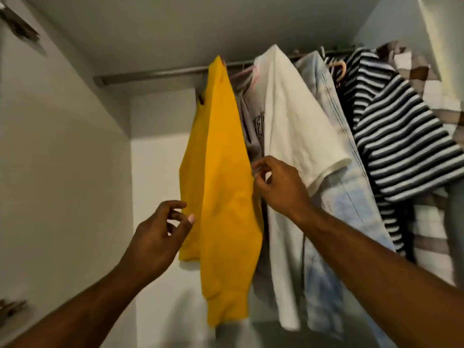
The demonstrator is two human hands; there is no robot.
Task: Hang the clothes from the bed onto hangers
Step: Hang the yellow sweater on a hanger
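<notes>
Light dim and warm. Back wall (160, 172) is brightest low down and shaded under the rail (150, 74). Yellow shirt (221, 172) throws a soft shadow on the wall below its hem. No glare. Wide-angle bend at the edges. Hinge (20, 23) smeared; checked cloth (426, 234) at far right is blocky and soft.

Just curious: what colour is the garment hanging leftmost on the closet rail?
Bright yellow: the yellow fabric top shows best in the head view.

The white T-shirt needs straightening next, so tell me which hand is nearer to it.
Right. The right hand is at the white T-shirt's left edge; the left hand is across the yellow top, at its left edge.
</notes>
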